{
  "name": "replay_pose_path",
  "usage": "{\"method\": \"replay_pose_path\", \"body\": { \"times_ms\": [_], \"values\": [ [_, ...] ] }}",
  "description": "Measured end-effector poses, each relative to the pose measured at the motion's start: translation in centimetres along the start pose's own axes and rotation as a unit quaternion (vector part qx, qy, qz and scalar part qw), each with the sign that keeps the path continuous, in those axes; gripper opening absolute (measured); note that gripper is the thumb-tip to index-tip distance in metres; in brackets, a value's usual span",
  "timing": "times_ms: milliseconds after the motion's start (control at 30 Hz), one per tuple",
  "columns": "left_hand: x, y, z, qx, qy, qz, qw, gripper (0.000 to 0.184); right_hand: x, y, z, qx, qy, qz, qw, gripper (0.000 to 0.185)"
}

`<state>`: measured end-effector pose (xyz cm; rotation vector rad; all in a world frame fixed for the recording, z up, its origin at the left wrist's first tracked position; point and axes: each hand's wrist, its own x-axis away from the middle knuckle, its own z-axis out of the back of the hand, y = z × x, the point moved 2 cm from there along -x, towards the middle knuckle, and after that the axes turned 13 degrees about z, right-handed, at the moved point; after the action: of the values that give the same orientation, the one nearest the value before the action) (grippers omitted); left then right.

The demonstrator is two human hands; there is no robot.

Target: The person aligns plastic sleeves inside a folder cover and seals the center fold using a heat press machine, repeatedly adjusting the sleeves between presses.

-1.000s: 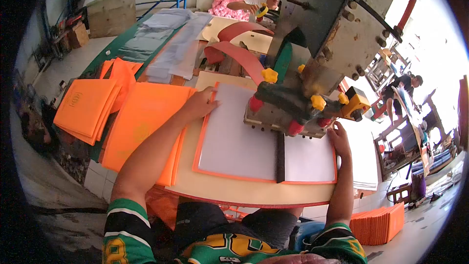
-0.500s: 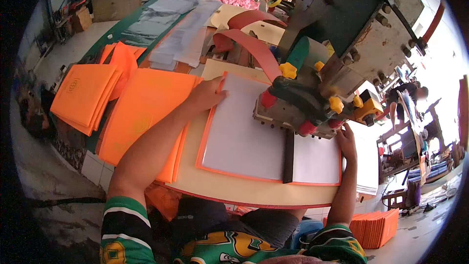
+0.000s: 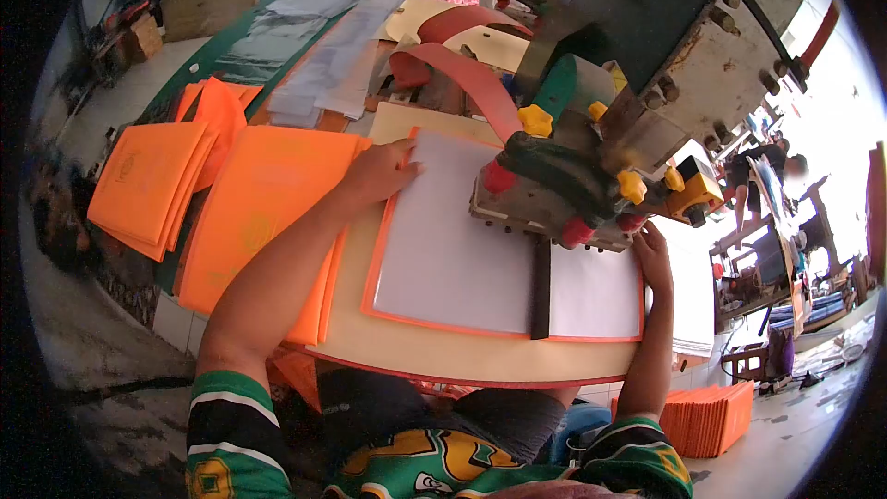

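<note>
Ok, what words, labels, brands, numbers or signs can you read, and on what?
No text reads surely.
Small orange folders: cover print too small to read.
Large orange folder: faint emblem, unreadable.
Shirt front: large yellow characters, partly hidden; small white patch, blurred.
Sleeves: yellow figures, unclear.
Open folder: none visible.

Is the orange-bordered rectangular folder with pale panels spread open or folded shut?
Spread open: the folder lies flat, its two pale panels showing either side of the narrow black strip.
</note>
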<state>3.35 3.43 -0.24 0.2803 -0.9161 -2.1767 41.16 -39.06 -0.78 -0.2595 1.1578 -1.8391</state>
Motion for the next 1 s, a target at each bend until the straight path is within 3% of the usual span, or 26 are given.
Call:
{"method": "replay_pose_path", "body": {
  "times_ms": [367, 433, 600, 733, 833, 900, 1000],
  "values": [
    [-1.7, -2.2, -1.1, 0.015, 0.036, -0.053, 0.998, 0.062, -0.2, -0.4, -0.4, 0.058, 0.001, -0.021, 0.998, 0.036],
    [-1.3, -1.5, -0.7, 0.024, 0.032, -0.052, 0.998, 0.061, -0.2, -0.6, -0.5, 0.020, 0.036, 0.013, 0.999, 0.026],
    [-0.9, -1.0, -0.4, 0.022, 0.017, 0.020, 0.999, 0.056, -0.1, -0.1, -0.2, 0.008, -0.001, -0.010, 1.000, 0.034],
    [-0.9, -0.9, -0.3, 0.027, 0.029, -0.004, 0.999, 0.054, -0.1, -0.6, -0.6, 0.000, 0.035, 0.016, 0.999, 0.030],
    [-0.6, -1.0, -0.2, 0.060, -0.028, 0.044, 0.997, 0.053, -0.1, 0.3, -0.5, -0.013, 0.039, 0.018, 0.999, 0.030],
    [-1.0, -1.7, -0.7, 0.088, -0.013, -0.022, 0.996, 0.045, -0.2, 0.8, -0.4, -0.010, 0.041, 0.017, 0.999, 0.030],
    [-1.4, -2.1, -1.0, 0.120, -0.024, -0.017, 0.992, 0.040, -0.2, 0.6, -0.5, 0.000, 0.044, 0.015, 0.999, 0.031]
  ]
}}
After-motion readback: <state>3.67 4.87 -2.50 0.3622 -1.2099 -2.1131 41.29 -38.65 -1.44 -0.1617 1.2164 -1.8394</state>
